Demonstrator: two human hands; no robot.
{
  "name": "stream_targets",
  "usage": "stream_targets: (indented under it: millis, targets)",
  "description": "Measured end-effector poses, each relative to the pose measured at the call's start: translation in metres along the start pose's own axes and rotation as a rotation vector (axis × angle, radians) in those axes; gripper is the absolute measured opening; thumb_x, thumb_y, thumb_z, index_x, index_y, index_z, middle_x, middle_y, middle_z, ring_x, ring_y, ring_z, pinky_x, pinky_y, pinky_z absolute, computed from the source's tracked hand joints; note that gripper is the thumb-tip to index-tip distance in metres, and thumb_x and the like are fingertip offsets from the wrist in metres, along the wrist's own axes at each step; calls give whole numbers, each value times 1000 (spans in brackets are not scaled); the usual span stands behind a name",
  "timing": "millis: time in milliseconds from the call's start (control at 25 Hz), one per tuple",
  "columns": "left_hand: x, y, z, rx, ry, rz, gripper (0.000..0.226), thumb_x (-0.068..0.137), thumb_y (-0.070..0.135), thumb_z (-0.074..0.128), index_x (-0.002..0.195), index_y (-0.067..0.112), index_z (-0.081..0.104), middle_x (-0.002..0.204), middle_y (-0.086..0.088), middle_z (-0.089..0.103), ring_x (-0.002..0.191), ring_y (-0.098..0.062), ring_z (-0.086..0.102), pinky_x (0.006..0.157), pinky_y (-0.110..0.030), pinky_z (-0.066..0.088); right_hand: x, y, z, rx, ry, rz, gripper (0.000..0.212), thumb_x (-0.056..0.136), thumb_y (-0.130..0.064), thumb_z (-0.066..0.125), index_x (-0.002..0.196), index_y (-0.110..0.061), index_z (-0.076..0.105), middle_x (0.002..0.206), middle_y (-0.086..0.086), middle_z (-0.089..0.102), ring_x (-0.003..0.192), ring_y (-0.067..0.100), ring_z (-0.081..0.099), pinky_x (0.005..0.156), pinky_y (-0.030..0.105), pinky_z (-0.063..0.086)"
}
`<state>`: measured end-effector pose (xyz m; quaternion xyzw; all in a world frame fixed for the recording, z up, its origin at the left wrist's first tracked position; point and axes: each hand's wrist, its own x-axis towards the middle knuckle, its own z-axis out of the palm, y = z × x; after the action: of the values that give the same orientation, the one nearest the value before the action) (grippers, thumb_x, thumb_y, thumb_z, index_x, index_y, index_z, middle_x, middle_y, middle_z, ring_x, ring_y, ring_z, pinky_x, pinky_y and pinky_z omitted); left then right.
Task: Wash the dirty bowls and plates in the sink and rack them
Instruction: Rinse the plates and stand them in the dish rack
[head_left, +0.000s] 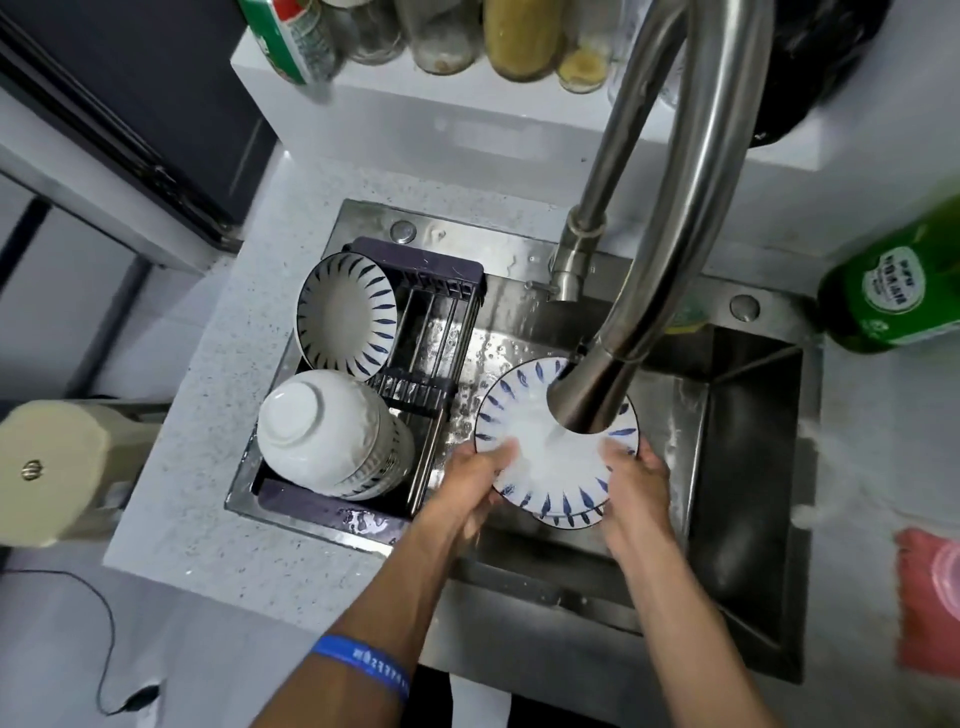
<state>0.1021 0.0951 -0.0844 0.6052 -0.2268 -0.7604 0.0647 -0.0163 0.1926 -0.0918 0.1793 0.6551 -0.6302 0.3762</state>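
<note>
Carefully held plate (558, 470) by rim, left hand (475, 480), right hand (636, 486), under tap (587, 400); should turn slowly, rinse all soap.

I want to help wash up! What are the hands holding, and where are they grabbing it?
Both hands, left and right, hold the white plate with blue leaf marks by its near rim, one on each side, under the steel tap.
</note>
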Motion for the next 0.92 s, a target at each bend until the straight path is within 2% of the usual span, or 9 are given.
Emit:
stream_targets:
  millis: [120, 240, 320, 400, 480, 560, 720, 840, 920]
  targets:
    - [-8, 14, 18, -89, 78, 54, 28, 85, -5, 55, 111, 3, 61, 95, -14, 73, 86, -32, 68, 77, -46, 59, 2, -1, -2, 233, -37, 188, 30, 94, -3, 56, 123, -10, 62, 114, 13, 71, 98, 29, 70, 66, 40, 60]
    - [-38, 45, 15, 201, -20, 147, 27, 94, 2, 46, 115, 11, 60, 94, -5, 71, 81, -21, 65, 67, -31, 55, 6, -1, 0, 290, -172, 351, 32, 92, -3, 51, 122, -5, 64, 117, 16, 69, 102, 31, 69, 75, 40, 58]
    - [-52, 71, 6, 592, 9, 265, 33, 99, 4, 41, 129, 12, 54, 105, -2, 68, 88, -21, 65, 73, -33, 55, 1, -5, 11, 228, -247, 390, 27, 88, 2, 48, 100, -1, 71, 98, 15, 73, 84, 27, 73, 80, 39, 55]
    - [-66, 104, -1, 821, 24, 401, 39, 98, 5, 42, 134, 14, 52, 112, -8, 65, 97, -32, 66, 84, -45, 56, -5, -5, 24, 170, -303, 404, 22, 89, 1, 45, 84, -2, 66, 69, 9, 71, 59, 17, 68, 80, 37, 52]
    - [-77, 140, -10, 968, 102, 576, 29, 90, 5, 44, 107, 19, 63, 92, -10, 63, 89, -34, 64, 80, -48, 55, -7, 0, 37, 34, -345, 348, 10, 88, -5, 56, 95, -4, 64, 77, 7, 73, 72, 16, 70, 86, 37, 52]
    - [-75, 182, -28, 1038, 194, 674, 22, 81, 3, 43, 79, 19, 57, 73, -7, 58, 74, -32, 60, 65, -39, 50, 6, 18, 36, -231, -282, 237, 23, 83, -13, 68, 105, -8, 67, 97, 7, 75, 93, 19, 70, 88, 36, 53]
    - [-47, 245, -58, 1235, 385, 723, 24, 68, 12, 44, 85, 12, 62, 87, -16, 68, 86, -38, 66, 73, -42, 55, 41, 50, 1, -720, 64, 16, 17, 83, -9, 66, 96, -14, 75, 103, 8, 73, 97, 29, 66, 81, 32, 48]
    - [-12, 258, -74, 1504, 467, 672, 11, 77, 8, 50, 86, 8, 57, 95, -24, 66, 90, -41, 62, 78, -41, 52, 62, 60, -31, -1151, 286, -64, 40, 82, -8, 59, 122, -7, 58, 125, 20, 59, 111, 40, 58, 91, 41, 47]
    - [6, 255, -83, 1601, 457, 667, 6, 79, 5, 53, 84, 8, 55, 95, -27, 63, 90, -42, 61, 79, -42, 50, 75, 64, -45, -1271, 303, 0, 47, 83, -10, 61, 127, -3, 45, 127, 26, 53, 115, 45, 55, 91, 46, 47]
